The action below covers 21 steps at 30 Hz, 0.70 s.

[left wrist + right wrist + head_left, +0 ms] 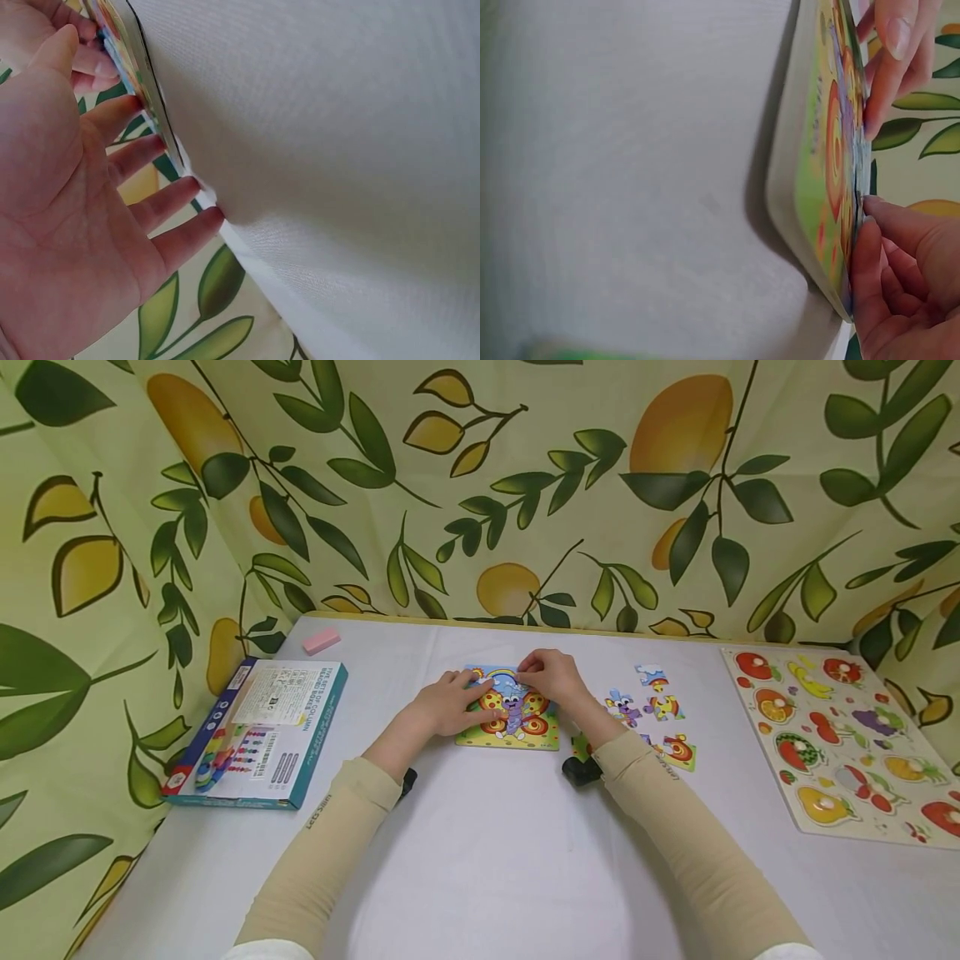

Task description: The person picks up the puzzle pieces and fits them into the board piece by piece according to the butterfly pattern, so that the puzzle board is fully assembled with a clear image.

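Note:
A small butterfly jigsaw puzzle (513,737) lies in its board on the white cloth, in front of the person. Over its left side rests the left hand (450,703), fingers extended; the left wrist view has these fingertips (154,142) along the board's edge and the cloth. At the top right of the picture, the right hand (553,678) pinches a puzzle piece between thumb and index finger, close against the surface. That piece is mostly hidden by the fingertips (871,204). Several loose puzzle pieces (665,707) lie to the right, some partly behind the right forearm.
A beaded-boxes toy carton (258,735) lies at the left, with a pink block (321,641) behind it. At the right is a large fruit puzzle board (817,760). A patterned curtain (510,527) borders the table's back and left side.

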Each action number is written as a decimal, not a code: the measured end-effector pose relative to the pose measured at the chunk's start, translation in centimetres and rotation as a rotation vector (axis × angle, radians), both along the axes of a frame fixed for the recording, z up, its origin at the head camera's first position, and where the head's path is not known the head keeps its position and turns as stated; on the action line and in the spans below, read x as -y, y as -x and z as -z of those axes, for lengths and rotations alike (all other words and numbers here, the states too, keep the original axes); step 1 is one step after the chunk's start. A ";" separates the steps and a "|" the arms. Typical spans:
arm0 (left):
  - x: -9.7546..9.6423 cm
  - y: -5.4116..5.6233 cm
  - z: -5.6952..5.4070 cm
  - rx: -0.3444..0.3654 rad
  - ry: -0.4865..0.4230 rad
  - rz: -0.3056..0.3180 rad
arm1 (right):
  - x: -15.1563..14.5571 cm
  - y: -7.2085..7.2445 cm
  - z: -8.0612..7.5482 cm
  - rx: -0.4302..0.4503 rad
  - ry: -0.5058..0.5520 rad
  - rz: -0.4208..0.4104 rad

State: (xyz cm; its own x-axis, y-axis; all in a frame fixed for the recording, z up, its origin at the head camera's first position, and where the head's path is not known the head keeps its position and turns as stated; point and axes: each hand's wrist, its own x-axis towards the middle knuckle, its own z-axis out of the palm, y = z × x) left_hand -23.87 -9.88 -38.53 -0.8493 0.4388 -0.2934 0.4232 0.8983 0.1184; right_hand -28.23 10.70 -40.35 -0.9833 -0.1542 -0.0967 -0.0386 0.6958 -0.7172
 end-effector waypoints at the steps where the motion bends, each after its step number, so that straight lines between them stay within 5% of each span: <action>1: 0.0 0.0 0.0 0.001 0.000 -0.002 | 0.0 0.0 -0.1 0.002 0.000 -0.002; 14: -0.1 0.1 0.0 -0.018 -0.045 0.000 | -0.3 0.1 -0.2 0.029 0.027 0.011; 21: -0.2 0.0 0.2 -0.027 0.020 0.030 | -0.3 -0.2 -0.4 0.032 0.039 0.002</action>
State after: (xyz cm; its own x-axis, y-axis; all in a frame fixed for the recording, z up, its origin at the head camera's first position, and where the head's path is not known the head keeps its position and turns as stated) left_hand -23.90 -9.71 -38.70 -0.8435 0.4585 -0.2797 0.4529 0.8872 0.0883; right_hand -28.07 11.03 -39.99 -0.9801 -0.1561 -0.1224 -0.0133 0.6674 -0.7446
